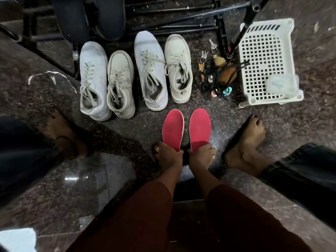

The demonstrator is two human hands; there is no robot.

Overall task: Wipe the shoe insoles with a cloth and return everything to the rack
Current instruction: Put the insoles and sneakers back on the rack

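Two flat red shapes with round toes sit side by side, well in front of the person: the left insole [172,130] and the right insole [200,129]. They look soft and a bit fuzzy. The left hand [168,155] has its grip clamped on the heel of the left insole, and the right hand [201,155] has its grip clamped on the heel of the right insole, so both heels are hidden. Whether the insoles touch the floor [127,142] is hard to tell. The floor is dark, shiny, speckled stone.

Beyond the insoles, four white lace-up shoes [151,70] stand in a row. To their right lies a small heap of keys [213,46] and bits too jumbled to name. Next to it is a white plastic basket [263,60] full of square holes. Behind the shoes, the black metal rack [172,24] is cut off at the top.
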